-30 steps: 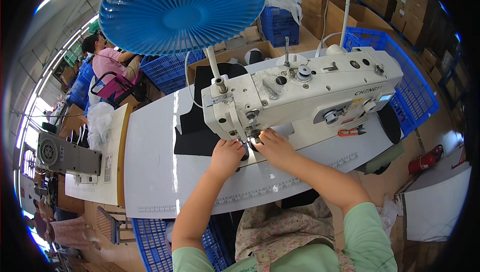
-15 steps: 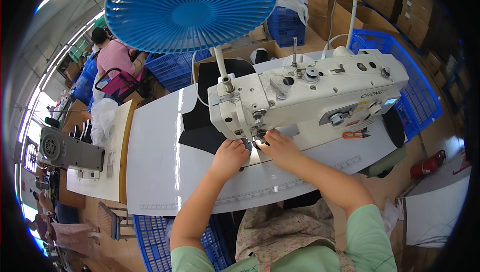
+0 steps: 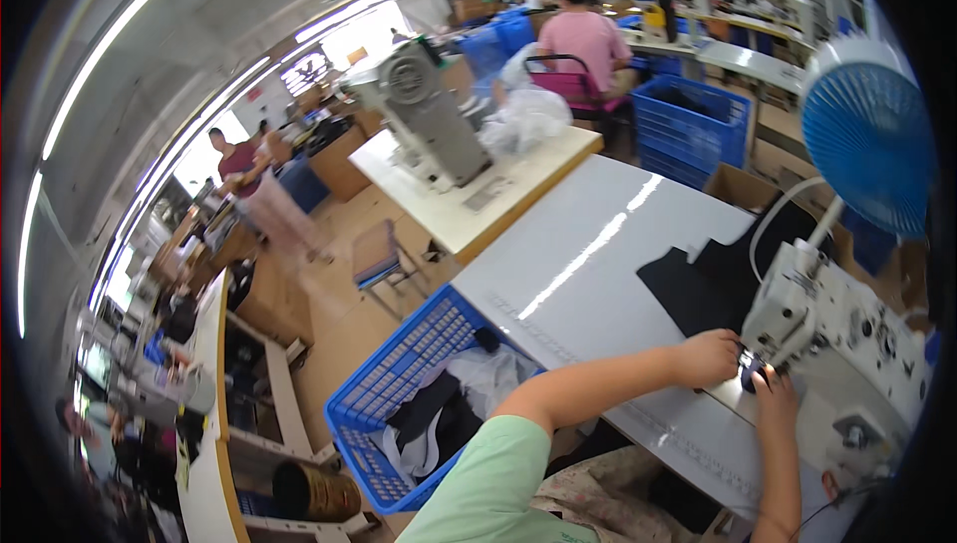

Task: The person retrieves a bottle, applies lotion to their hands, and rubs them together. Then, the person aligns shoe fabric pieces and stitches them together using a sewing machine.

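A white sewing machine (image 3: 847, 344) stands at the right end of the pale table (image 3: 588, 274). Both my hands are at its needle area, one on each side. My left hand (image 3: 710, 358) has its fingers bent and closed at the edge of a small dark fabric piece (image 3: 750, 373) under the needle. From the near side, my right hand (image 3: 776, 398) closes its fingertips on the same piece. The fingers hide most of it. Larger black fabric (image 3: 698, 284) lies flat on the table beyond my left hand.
A blue basket (image 3: 389, 433) with dark and white cloth stands against the table's left front. A blue fan (image 3: 862, 134) rises behind the machine. Further off are another sewing machine (image 3: 429, 124), a stool (image 3: 379, 254), a seated person in pink (image 3: 583, 44) and a standing person (image 3: 264, 184).
The head view has swung left, so the machine and my hands now appear at the right. The basket and the room on the left have come into view. Both hands stay at the needle.
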A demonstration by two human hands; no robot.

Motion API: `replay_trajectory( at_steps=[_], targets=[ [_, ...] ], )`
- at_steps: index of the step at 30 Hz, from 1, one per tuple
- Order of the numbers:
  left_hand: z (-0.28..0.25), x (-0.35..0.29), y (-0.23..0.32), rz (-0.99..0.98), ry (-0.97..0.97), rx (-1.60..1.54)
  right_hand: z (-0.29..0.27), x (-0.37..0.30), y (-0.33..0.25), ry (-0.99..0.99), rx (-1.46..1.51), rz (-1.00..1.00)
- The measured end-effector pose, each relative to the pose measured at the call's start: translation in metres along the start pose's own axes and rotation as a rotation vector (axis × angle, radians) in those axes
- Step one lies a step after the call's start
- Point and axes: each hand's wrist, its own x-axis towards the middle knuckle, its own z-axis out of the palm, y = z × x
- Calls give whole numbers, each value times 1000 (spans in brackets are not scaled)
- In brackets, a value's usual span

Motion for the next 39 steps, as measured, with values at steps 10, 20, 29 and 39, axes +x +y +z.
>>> replay_trajectory(
  at_steps=[10, 20, 29, 39],
  targets=[
    [21, 6, -16, 33, 24, -55, 12, 5, 19, 25, -96, -157],
    [19, 7, -17, 27, -15, -34, 0, 10, 8, 40, -24, -174],
    [25, 6, -17, -10, -67, -18, -5, 8, 6, 32, 4, -193],
    [30, 5, -17, -22, -63, -19, -7, 12, 3, 56, -1, -226]
  ],
)
